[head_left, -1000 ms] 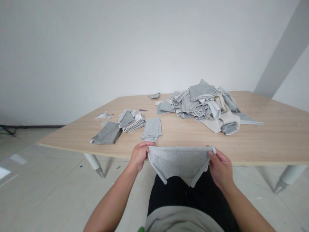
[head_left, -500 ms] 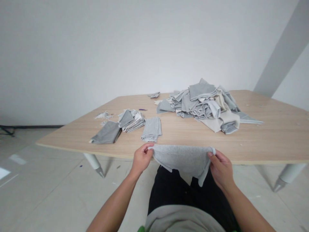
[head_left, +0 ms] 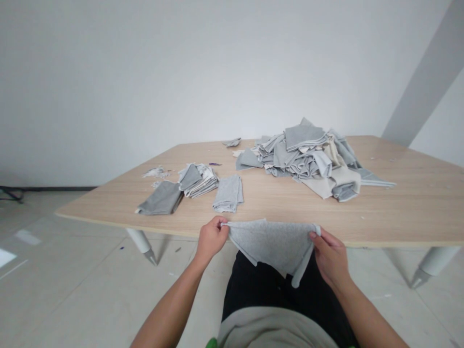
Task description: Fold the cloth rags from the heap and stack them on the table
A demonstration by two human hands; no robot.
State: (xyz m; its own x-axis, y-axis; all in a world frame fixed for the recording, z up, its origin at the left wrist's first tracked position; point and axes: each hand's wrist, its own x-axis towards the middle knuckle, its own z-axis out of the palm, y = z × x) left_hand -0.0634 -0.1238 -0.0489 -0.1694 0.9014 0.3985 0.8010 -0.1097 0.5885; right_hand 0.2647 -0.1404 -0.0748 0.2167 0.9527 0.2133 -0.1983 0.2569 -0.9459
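A light grey piece of fabric [head_left: 277,244] is stretched between my hands at the near edge of the table, its lower part hanging over my lap. My left hand [head_left: 213,238] pinches its upper left corner. At the upper right corner, my right hand [head_left: 330,255] grips the cloth between thumb and fingers. Just beyond the held fabric lies a folded light grey cloth [head_left: 228,193]. Left of that are a stack of folded cloths [head_left: 198,181] and a darker grey folded cloth [head_left: 160,198].
A large heap of grey and beige fabric pieces [head_left: 290,150] covers the table's [head_left: 398,212] back right. White scraps [head_left: 155,172] lie at the left, a small thin dark object [head_left: 215,164] behind the stack, and a small grey cloth [head_left: 232,142] near the wall.
The held fabric has dropped slightly toward me, and its hanging lower edge has shifted. Both hands keep hold of its corners, and the right one has moved a little to the left.
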